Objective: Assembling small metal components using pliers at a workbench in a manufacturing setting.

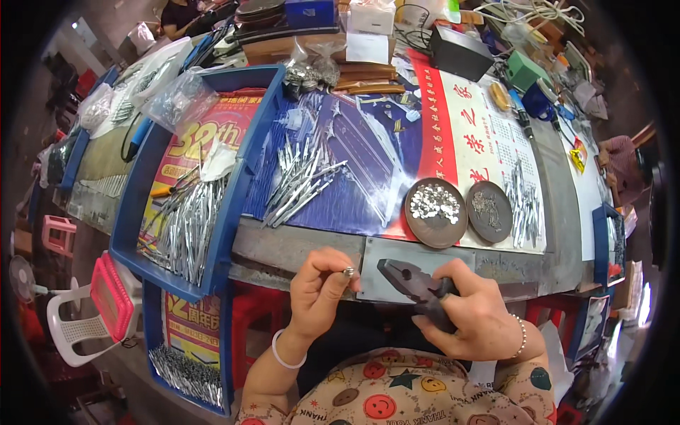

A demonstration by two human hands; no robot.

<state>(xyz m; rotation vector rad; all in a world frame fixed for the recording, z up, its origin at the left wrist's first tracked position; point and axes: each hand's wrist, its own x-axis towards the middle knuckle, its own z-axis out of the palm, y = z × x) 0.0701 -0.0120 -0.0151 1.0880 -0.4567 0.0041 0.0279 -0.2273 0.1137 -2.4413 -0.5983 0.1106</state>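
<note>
Between the thumb and forefinger of my left hand is a small shiny metal piece, too small to name. My right hand grips dark pliers by the handles, with their jaws toward the left hand and apart from the piece. Both hands are over the near table edge, by a grey metal plate. Beyond the plate stand a round brown dish of small silvery discs and a second brown dish holding fine metal bits.
Thin silvery metal strips lie in a pile on the blue sheet, more at right. A blue tray with many strips stands left, another blue tray below it. A black box sits at the back.
</note>
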